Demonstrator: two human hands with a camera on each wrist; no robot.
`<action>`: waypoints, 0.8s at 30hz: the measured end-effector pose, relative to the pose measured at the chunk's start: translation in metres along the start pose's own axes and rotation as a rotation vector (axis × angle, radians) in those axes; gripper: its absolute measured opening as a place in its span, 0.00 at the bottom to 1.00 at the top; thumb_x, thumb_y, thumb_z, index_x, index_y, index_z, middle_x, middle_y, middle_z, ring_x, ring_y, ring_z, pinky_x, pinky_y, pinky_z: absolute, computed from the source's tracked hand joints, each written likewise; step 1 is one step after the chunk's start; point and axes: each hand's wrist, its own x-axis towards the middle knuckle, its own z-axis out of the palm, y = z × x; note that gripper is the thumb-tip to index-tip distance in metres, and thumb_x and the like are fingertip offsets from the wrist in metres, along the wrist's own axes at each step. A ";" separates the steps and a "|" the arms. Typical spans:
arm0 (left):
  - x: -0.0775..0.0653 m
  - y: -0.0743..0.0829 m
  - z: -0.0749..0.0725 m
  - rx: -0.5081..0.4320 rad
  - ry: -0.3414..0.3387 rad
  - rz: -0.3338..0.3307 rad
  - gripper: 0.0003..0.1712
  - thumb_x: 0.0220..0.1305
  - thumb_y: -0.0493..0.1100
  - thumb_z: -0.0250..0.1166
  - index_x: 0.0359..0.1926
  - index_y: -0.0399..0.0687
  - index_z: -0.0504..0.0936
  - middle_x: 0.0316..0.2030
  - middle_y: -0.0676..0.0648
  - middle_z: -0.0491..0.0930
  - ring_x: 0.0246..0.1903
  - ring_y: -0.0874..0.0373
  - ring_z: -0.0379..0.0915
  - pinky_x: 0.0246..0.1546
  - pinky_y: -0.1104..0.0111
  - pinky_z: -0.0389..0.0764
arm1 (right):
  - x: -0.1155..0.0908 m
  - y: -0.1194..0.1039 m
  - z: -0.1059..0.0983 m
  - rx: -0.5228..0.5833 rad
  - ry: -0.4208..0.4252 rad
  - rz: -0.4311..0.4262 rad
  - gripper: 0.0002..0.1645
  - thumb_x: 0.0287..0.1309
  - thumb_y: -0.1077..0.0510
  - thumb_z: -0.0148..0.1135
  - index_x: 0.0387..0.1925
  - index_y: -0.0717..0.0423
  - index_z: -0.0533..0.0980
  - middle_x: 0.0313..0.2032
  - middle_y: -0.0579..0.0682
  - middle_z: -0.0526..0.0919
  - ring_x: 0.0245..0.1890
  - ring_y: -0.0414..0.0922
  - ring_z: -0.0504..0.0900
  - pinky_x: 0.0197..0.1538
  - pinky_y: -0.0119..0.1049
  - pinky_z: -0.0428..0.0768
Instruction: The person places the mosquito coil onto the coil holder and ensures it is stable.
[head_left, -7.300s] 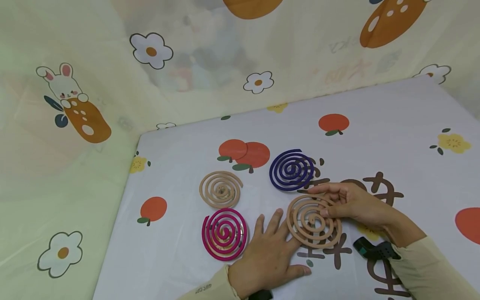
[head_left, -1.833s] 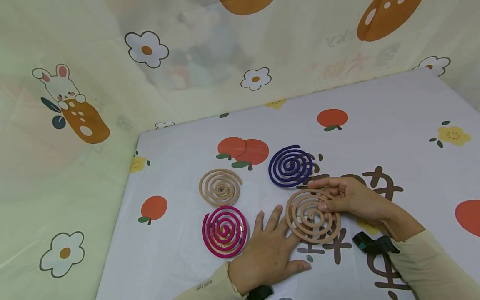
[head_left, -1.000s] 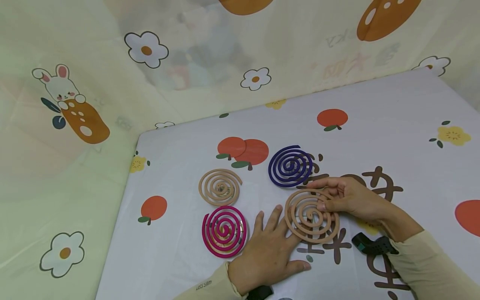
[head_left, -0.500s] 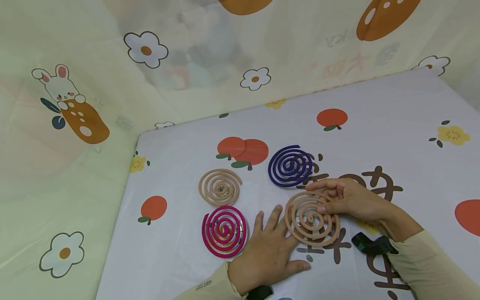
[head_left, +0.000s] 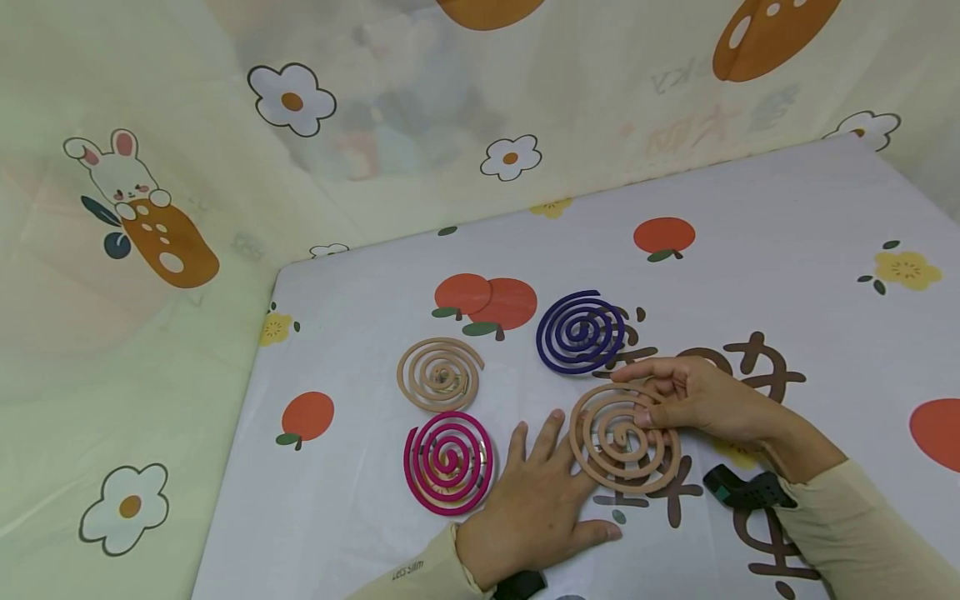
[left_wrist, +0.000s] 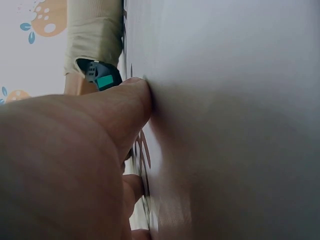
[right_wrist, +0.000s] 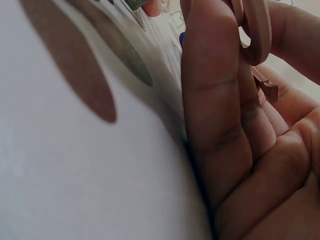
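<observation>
In the head view my right hand (head_left: 708, 408) pinches a tan mosquito coil (head_left: 622, 433) between thumb and fingers, raised over the cloth and slightly tilted. The coil's left edge overlaps the fingers of my left hand (head_left: 532, 517), which lies flat and spread on the table. Left of that hand is a magenta coil (head_left: 448, 460), with something shiny showing under its rings. Behind it lies another tan coil (head_left: 442, 377), a small metallic bit at its centre. A dark blue coil (head_left: 579, 332) lies beyond the held one. The right wrist view shows a piece of the held tan coil (right_wrist: 259, 35) between fingers.
A white tablecloth (head_left: 810, 250) printed with fruit, flowers and brown lettering covers the table. A pale patterned curtain (head_left: 420, 192) hangs along its back and left sides. Dark wrist devices sit by both sleeves, the right one (head_left: 750, 489) plainly seen.
Both hands keep nearly the same places and the same hold throughout. The held tan coil dips slightly at its near edge. The whole head view has shifted a little since the oldest frame.
</observation>
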 end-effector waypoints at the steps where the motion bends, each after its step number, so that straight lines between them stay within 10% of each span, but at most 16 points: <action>1: 0.000 0.000 0.000 0.000 0.000 0.000 0.51 0.69 0.81 0.43 0.83 0.73 0.35 0.85 0.48 0.36 0.83 0.43 0.35 0.74 0.37 0.54 | 0.000 0.000 0.000 -0.003 0.003 0.002 0.32 0.68 0.64 0.67 0.69 0.71 0.69 0.33 0.55 0.86 0.33 0.44 0.86 0.38 0.35 0.85; 24: 0.000 0.000 0.000 -0.003 -0.003 -0.004 0.52 0.69 0.81 0.42 0.84 0.72 0.34 0.85 0.48 0.34 0.83 0.43 0.34 0.74 0.36 0.54 | 0.000 -0.002 0.000 0.028 0.013 -0.011 0.31 0.69 0.66 0.65 0.68 0.74 0.68 0.30 0.56 0.87 0.29 0.47 0.87 0.38 0.38 0.87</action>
